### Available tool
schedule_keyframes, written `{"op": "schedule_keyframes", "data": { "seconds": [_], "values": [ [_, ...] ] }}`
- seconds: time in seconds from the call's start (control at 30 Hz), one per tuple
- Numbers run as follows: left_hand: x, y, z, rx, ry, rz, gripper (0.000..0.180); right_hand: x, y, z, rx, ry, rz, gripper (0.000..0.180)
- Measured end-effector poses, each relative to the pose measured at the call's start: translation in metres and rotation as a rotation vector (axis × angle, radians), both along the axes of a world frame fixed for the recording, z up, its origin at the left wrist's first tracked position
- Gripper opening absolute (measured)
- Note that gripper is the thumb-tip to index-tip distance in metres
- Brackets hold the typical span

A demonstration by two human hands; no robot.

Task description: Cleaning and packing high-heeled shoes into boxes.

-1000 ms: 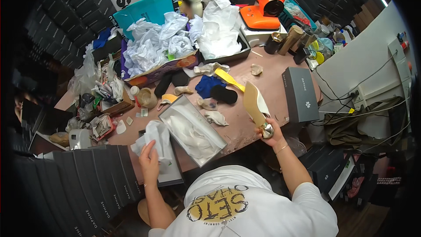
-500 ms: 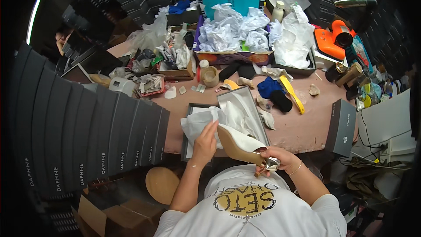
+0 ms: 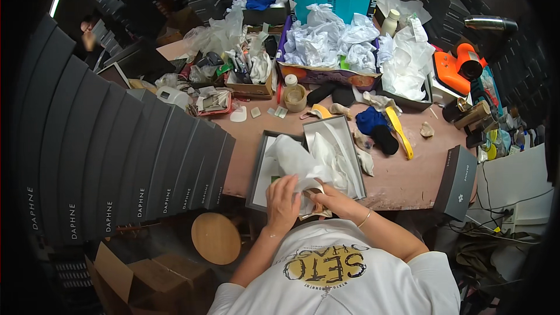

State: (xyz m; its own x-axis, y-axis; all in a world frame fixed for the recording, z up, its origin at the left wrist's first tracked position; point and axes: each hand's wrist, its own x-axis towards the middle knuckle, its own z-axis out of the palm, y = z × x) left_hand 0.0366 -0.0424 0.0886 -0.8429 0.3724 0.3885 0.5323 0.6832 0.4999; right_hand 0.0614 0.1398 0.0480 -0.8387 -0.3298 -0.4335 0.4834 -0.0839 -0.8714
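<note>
Between my two hands, over the near edge of the table, is a white high-heeled shoe (image 3: pixel 307 204), mostly hidden by fingers and paper. My right hand (image 3: pixel 335 199) is closed around it from the right. Crumpled white tissue paper (image 3: pixel 291 154) spreads forward from the shoe. My left hand (image 3: pixel 283 203) has its fingers bent against the paper at the left side. Just beyond lies an open grey shoebox (image 3: pixel 260 166). Its right-hand tray (image 3: pixel 357 169) contains more white tissue, and what that tissue wraps is hidden.
Tall rows of dark shoeboxes (image 3: pixel 151 157) rise at the left. A purple-edged carton (image 3: pixel 326 76) full of crumpled paper stands at the back. Beyond my hands are a yellow-handled brush (image 3: pixel 400 134), a blue cloth (image 3: pixel 371 120) and a jar (image 3: pixel 296 99). Another shoebox (image 3: pixel 458 178) stands at right.
My right hand has brought the shoe up and left, toward the paper. My left hand has come down beside it, and the tissue now covers much of the shoe.
</note>
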Motion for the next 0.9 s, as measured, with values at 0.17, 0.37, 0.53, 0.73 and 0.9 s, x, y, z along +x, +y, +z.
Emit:
{"op": "schedule_keyframes", "data": {
  "seconds": [0.17,0.37,0.53,0.73,0.9],
  "values": [
    [-0.012,-0.005,-0.005,0.359,-0.206,0.078,0.013,-0.007,0.008,0.013,-0.445,-0.417,-0.091,0.042],
    [0.015,0.02,0.025,0.415,-0.108,0.014,0.01,-0.021,-0.045,-0.02,-0.395,0.086,-0.624,0.032],
    [0.012,0.021,0.011,0.424,-0.067,-0.021,0.013,-0.042,0.0,0.008,-0.787,-0.192,-0.431,0.037],
    [0.026,0.047,0.006,0.404,-0.055,-0.254,0.012,-0.06,-0.025,0.012,-0.633,0.021,-0.699,0.038],
    [0.049,0.045,0.002,0.48,-0.15,-0.512,0.015,-0.052,0.003,0.025,-0.684,-0.019,-0.524,0.039]
  ]
}}
